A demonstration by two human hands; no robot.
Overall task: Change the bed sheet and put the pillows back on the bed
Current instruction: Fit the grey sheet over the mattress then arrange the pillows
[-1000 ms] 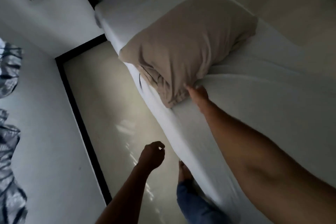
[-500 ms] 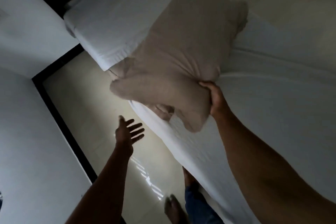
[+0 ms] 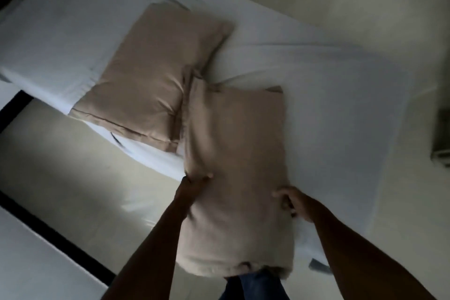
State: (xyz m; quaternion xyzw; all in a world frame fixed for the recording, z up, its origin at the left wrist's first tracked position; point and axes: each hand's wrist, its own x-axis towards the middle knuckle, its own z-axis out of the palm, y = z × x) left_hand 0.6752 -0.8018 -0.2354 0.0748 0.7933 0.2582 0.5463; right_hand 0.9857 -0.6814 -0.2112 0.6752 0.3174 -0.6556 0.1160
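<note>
white sheet (image 3: 328,105), pale floor (image 3: 60,153), black skirting (image 3: 48,234)

The picture is dim, the white bed sheet (image 3: 316,95) looks grey, a pale glare lies on the floor (image 3: 126,207) at left, and motion blur softens everything, mostly the edges.

Bed (image 3: 48,31) seen from above at an angle, standing on a pale glossy floor (image 3: 60,153). Mattress is covered by a white sheet (image 3: 328,105), with long creases noted across the middle. Far pillow (image 3: 155,75), beige, is laid flat on the sheet, one corner overhanging the bed's side edge. Near pillow (image 3: 236,165), beige, is positioned with its far end against the far pillow and its near end past the bed's edge; full contact with the sheet cannot be confirmed.
</note>
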